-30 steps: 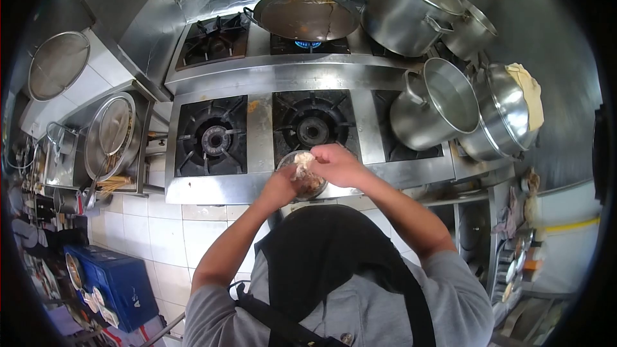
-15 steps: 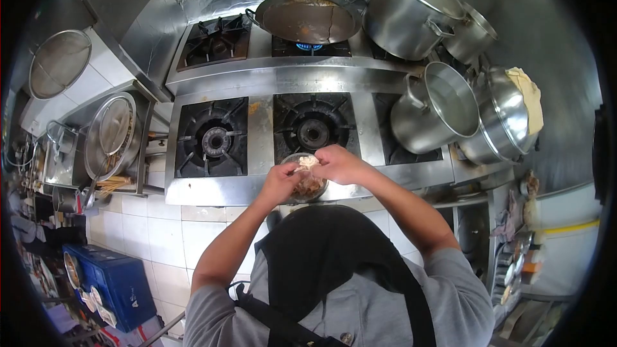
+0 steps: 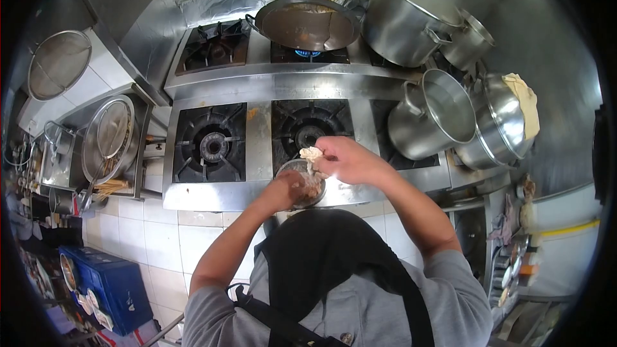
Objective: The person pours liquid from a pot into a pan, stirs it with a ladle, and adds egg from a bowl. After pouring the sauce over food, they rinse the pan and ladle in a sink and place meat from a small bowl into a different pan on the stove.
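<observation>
My right hand (image 3: 350,160) is closed around a pale, soft-looking crumpled lump (image 3: 311,154), held just above the bowl's far side; I cannot make out what the lump is. A round, see-through bowl (image 3: 319,200) sits at the stove's front edge with pinkish-brown pieces of food (image 3: 311,189) in it. My left hand (image 3: 283,193) reaches over the bowl's left side, its fingers down by the food and partly hidden.
Two front burners (image 3: 211,143) lie before me. Behind them, a wide wok (image 3: 307,24) sits over a blue flame (image 3: 307,53). Large steel pots (image 3: 411,122) stand at the right. To the left is a sieve over a basin (image 3: 112,138); a blue crate (image 3: 106,289) rests on the floor.
The right hand has lifted the pale lump slightly up, away from the left hand. My left hand has moved down into the bowl, where both hands were together at the lump before.
</observation>
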The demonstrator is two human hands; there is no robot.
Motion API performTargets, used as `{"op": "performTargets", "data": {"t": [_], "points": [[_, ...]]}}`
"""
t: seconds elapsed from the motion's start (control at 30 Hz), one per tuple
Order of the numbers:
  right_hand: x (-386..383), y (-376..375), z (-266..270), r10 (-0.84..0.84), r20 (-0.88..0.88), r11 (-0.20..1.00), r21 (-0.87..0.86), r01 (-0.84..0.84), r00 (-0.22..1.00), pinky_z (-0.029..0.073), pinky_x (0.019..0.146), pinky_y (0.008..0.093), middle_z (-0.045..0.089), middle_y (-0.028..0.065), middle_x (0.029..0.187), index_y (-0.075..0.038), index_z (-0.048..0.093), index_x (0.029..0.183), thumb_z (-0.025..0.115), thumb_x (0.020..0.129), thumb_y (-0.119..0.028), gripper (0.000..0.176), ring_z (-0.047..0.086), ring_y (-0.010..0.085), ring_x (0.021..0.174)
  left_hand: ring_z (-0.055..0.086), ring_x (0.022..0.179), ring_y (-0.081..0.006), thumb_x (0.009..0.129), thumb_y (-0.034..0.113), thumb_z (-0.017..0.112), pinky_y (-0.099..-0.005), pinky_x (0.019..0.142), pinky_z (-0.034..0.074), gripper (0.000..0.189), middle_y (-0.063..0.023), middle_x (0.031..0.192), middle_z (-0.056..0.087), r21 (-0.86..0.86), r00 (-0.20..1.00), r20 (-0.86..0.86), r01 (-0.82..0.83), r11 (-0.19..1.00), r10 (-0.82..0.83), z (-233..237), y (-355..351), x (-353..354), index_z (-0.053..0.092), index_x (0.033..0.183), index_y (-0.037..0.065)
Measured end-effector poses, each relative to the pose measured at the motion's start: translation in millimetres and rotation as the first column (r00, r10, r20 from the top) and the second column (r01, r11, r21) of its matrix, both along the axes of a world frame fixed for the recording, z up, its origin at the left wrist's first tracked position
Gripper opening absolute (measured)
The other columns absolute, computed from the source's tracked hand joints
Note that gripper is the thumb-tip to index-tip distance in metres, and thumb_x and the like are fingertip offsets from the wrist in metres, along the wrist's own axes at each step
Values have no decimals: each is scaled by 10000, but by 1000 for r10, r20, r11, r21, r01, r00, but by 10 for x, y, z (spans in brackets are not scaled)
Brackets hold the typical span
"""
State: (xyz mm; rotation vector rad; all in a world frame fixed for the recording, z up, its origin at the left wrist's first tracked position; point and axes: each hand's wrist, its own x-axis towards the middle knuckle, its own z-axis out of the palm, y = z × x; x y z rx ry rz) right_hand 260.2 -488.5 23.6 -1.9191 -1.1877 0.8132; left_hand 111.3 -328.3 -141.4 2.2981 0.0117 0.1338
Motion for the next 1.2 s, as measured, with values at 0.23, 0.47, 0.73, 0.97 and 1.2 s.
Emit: {"op": "performTargets", "data": {"t": [0.23, 0.47, 0.73, 0.97, 1.2], "points": [[87, 80, 126, -6, -6, 999, 44, 6, 1000, 358, 521, 302, 451, 7, 641, -14, 456, 797, 596, 885, -112, 193, 398, 77, 594, 575, 1061, -383, 889, 208, 603, -434, 945, 464, 243, -184, 1070, 635, 226, 993, -38, 121, 967, -115, 42, 64, 41, 650, 1078, 62], [145, 141, 133, 45, -96, 995, 89, -37, 994, 383, 525, 270, 567, 29, 698, -10, 513, 839, 561, 889, -98, 112, 478, 66, 619, 618, 1059, -340, 971, 293, 484, -433, 966, 463, 319, -169, 1118, 657, -318, 966, -248, -153, 936, 74, 350, 1, 226, 606, 1154, 62], [-36, 149, -340, 101, 679, 983, 46, -179, 727, 432, 741, 374, 648, 104, 694, -36, 636, 910, 611, 808, -165, 166, 656, 219, 675, 631, 1057, -259, 1029, 302, 298, -439, 924, 505, 402, -126, 1181, 627, -945, 985, -121, -152, -291, -122, 415, 10, 444, 520, 1239, 41], [-100, -18, -319, 5, 615, 998, 50, -46, 789, 438, 803, 415, 662, 165, 764, -55, 644, 965, 595, 817, -187, 204, 642, 325, 712, 639, 947, -220, 974, 95, 450, -377, 826, 530, 231, -120, 1067, 625, -958, 960, -280, -278, -76, 17, 519, -48, 483, 531, 1178, 24], [-79, 12, -381, -130, 344, 987, 130, 90, 930, 473, 775, 423, 670, 152, 798, -64, 629, 992, 654, 811, -192, 224, 642, 349, 746, 613, 877, -234, 936, 23, 439, -363, 712, 500, 222, -95, 979, 615, -945, 947, -320, -320, 63, 14, 882, -84, 499, 524, 1141, 42]]}}
